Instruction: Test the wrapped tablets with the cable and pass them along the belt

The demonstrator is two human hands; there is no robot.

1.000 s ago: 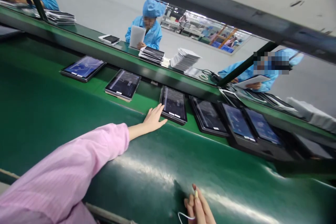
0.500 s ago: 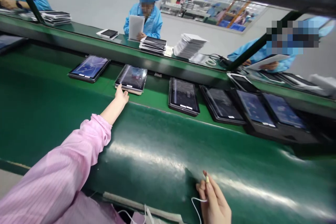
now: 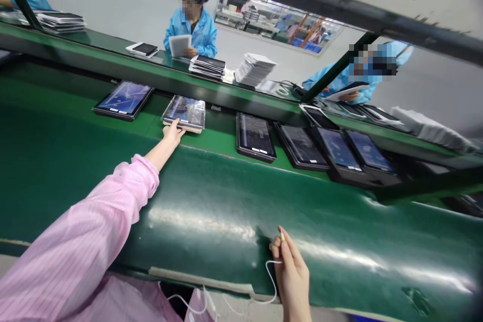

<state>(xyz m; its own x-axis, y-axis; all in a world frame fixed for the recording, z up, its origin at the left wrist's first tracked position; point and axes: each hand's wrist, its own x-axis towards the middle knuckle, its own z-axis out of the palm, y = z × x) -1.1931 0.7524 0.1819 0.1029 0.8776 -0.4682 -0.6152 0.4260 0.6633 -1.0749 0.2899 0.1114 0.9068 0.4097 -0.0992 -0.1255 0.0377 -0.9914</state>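
My left hand [image 3: 172,132], at the end of a pink sleeve, reaches far across the green conveyor belt [image 3: 211,211] and grips the near edge of a tablet [image 3: 184,112], whose near side looks lifted off the ledge. My right hand [image 3: 290,271] rests near the belt's front edge, fingers pinched on the plug of a thin white cable [image 3: 264,282] that trails down off the belt.
Several more tablets lie in a row on the green ledge, one to the left [image 3: 123,99] and others to the right [image 3: 254,136]. Beyond a raised green shelf [image 3: 151,68] with stacked tablets [image 3: 207,66], people in blue suits handle tablets.
My left hand moved left from the middle tablet to the second tablet, took hold of its near edge and tipped it up. My right hand kept the cable plug.
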